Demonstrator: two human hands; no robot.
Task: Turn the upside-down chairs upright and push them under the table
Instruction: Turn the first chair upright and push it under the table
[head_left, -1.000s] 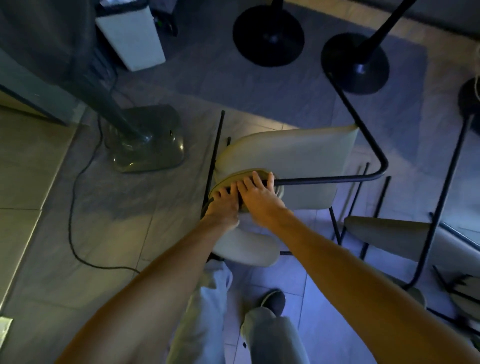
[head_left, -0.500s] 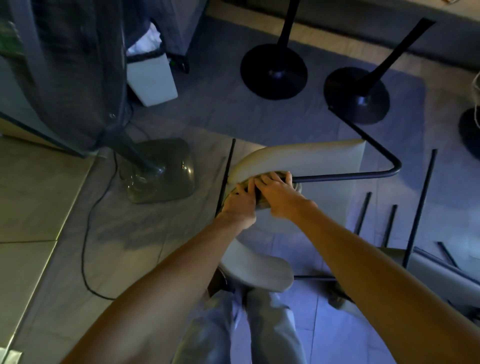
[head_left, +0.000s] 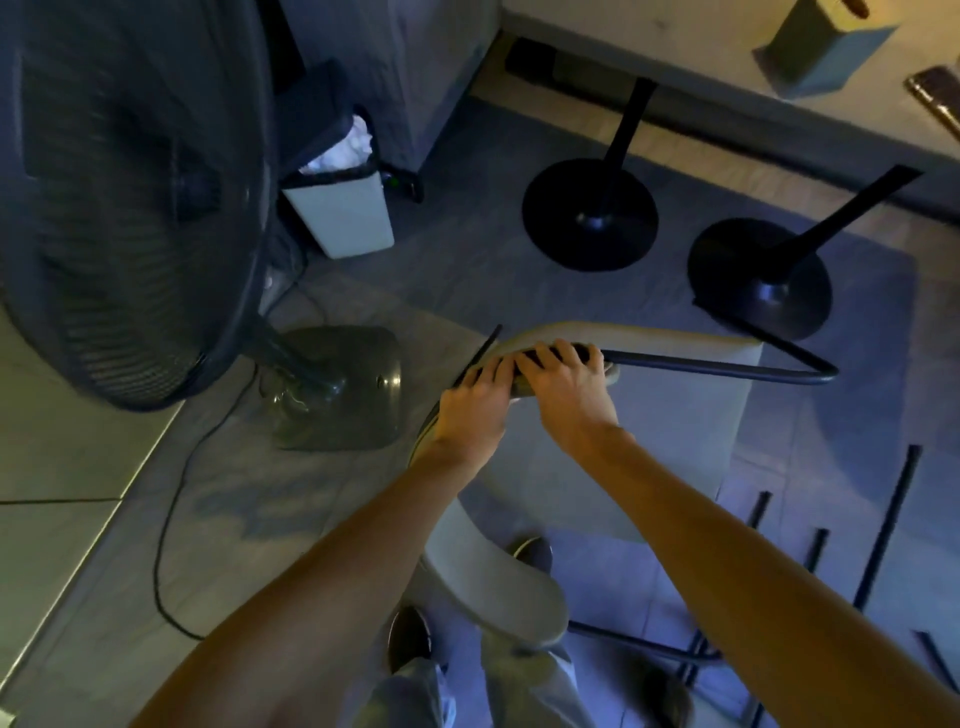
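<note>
My left hand (head_left: 475, 410) and right hand (head_left: 566, 387) both gripped the chair (head_left: 649, 447) at its seat edge. Not yet upright, I judged; push under table (head_left: 701, 78) undone.

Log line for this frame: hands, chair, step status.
left hand: grips chair edge | right hand: grips same edge | chair: held short of table | step: push-in not yet done

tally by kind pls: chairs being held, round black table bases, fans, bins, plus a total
chair, gripped by the left hand and the right hand: 1
round black table bases: 2
fan: 1
bin: 1
total: 5
</note>
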